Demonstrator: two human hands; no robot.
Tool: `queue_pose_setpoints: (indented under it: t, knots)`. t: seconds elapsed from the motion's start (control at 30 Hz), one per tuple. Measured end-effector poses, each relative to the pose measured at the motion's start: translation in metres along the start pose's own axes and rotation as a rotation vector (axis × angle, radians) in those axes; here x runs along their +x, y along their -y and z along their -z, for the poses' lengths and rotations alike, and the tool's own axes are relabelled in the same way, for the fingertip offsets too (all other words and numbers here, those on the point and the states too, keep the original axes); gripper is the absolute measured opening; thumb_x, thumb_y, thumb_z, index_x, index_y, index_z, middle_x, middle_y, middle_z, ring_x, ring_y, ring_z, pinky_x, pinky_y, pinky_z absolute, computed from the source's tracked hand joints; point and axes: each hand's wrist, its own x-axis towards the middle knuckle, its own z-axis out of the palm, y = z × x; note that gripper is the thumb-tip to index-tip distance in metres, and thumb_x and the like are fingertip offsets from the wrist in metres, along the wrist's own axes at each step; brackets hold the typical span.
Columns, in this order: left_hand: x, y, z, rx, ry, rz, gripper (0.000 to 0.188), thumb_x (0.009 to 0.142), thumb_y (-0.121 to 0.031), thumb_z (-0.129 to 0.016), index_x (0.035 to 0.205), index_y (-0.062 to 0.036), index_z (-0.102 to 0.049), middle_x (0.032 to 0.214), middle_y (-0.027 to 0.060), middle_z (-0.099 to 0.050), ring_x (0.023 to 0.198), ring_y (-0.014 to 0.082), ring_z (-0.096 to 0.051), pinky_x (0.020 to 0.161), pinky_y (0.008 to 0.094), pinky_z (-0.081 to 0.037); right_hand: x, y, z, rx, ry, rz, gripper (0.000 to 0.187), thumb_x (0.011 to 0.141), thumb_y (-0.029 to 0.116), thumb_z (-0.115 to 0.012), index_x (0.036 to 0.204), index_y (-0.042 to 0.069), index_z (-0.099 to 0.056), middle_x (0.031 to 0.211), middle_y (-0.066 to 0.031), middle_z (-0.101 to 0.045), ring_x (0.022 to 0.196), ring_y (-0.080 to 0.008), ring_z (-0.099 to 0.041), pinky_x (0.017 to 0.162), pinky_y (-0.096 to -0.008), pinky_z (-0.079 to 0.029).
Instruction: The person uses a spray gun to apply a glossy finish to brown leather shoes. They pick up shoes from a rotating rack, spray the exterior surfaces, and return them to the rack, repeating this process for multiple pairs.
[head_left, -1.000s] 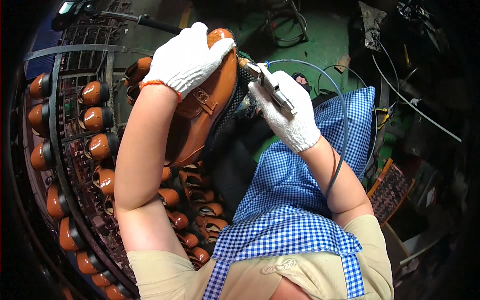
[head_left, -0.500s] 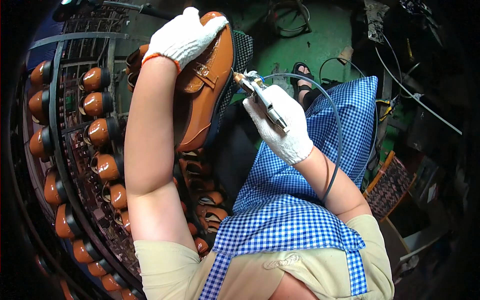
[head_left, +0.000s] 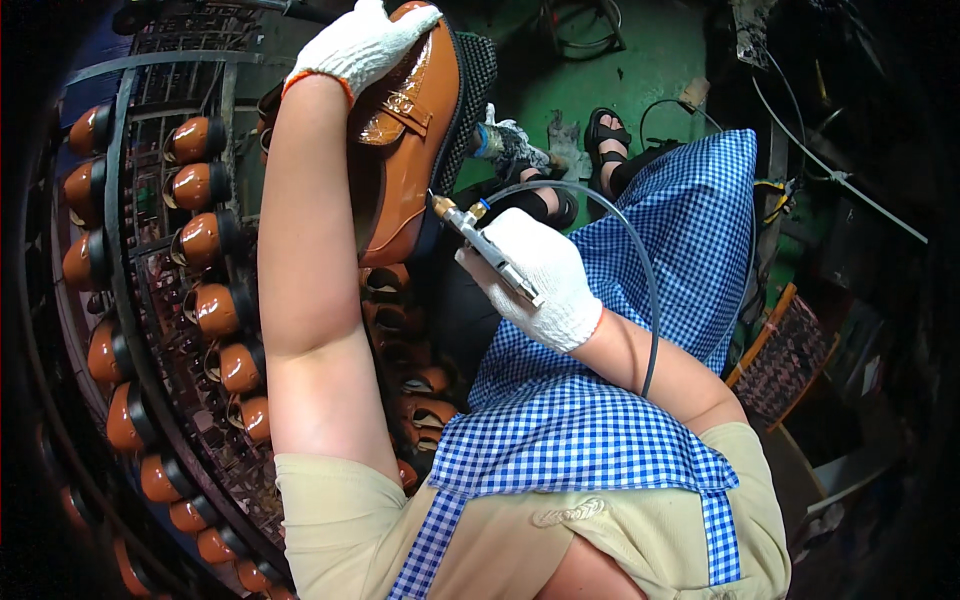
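Observation:
My left hand (head_left: 358, 48), in a white knit glove, grips a tan-brown leather shoe (head_left: 412, 165) by its toe end. The shoe has a strap with a buckle across its top and a dark textured sole facing right. In my right hand (head_left: 545, 275), also gloved in white, is a metal spray gun (head_left: 490, 255). Its brass nozzle points up and left at the shoe's side near the heel, a small gap away. A thin grey hose (head_left: 640, 245) loops from the gun over my right forearm.
Metal racks (head_left: 118, 200) on the left hold rows of glossy brown shoes (head_left: 200, 240). More brown shoes (head_left: 425, 410) lie below my left arm. A blue checked apron (head_left: 680, 230) covers my lap. A woven-backed chair (head_left: 785, 355) stands at right, on green floor (head_left: 650, 70).
The spray gun has moved down and left, from beside the sole's middle to near the heel. The shoe and my left hand have shifted slightly up and left in view.

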Motion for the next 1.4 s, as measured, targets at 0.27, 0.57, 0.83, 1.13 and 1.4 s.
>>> queue_pose_setpoints:
  t: [0.27,0.57,0.83,1.13,1.4]
  knots:
    - [0.025,0.028,-0.014,-0.019,-0.007,-0.019,0.091,0.094,-0.076,-0.05,0.131,0.0073,-0.058,0.127,0.0327,-0.065,0.12,0.0424,-0.064,0.105,0.0451,-0.048,-0.008,0.01,0.005,-0.029,0.074,0.008,0.016,0.084,0.01,-0.082,0.095,0.008,-0.071,0.082,-0.01,-0.065,0.069,-0.0291,-0.066,0.061,-0.0359,-0.055]
    - [-0.062,0.063,-0.013,-0.898,-0.203,-0.228,0.047,0.098,-0.031,-0.073,0.129,0.0037,-0.063,0.114,0.0103,-0.071,0.108,0.0152,-0.065,0.099,0.0317,-0.051,0.025,-0.044,0.067,-0.082,-0.143,-0.123,0.023,0.09,0.013,-0.077,0.108,0.002,-0.067,0.103,-0.0191,-0.064,0.091,-0.0388,-0.067,0.081,-0.041,-0.055]
    - [-0.192,0.115,-0.084,-0.741,-0.201,-0.441,0.035,0.083,-0.012,-0.081,0.114,-0.0015,-0.068,0.112,0.0131,-0.066,0.104,0.0281,-0.067,0.094,0.0367,-0.053,0.012,-0.116,0.031,0.423,-0.022,-0.438,0.028,0.105,0.008,-0.06,0.132,0.003,-0.056,0.11,-0.0019,-0.062,0.092,-0.0088,-0.059,0.077,-0.024,-0.052]
    - [-0.204,0.105,-0.121,-0.678,-0.509,-0.506,0.027,0.087,-0.027,-0.078,0.101,-0.006,-0.072,0.094,0.0113,-0.066,0.094,0.0309,-0.066,0.083,0.0423,-0.054,0.056,-0.104,-0.002,0.14,0.06,-0.4,0.03,0.109,0.028,-0.058,0.129,0.005,-0.058,0.098,-0.0041,-0.067,0.07,-0.0103,-0.062,0.058,-0.0234,-0.049]
    - [-0.417,0.128,-0.094,-0.64,-0.777,-0.218,0.031,0.08,-0.032,-0.085,0.099,-0.0129,-0.069,0.089,0.0025,-0.062,0.081,0.0269,-0.061,0.07,0.0411,-0.053,0.072,-0.105,-0.023,-0.051,0.08,-0.381,0.053,0.108,0.03,-0.061,0.15,0.002,-0.048,0.124,-0.0124,-0.062,0.106,-0.0204,-0.057,0.092,-0.0334,-0.045]
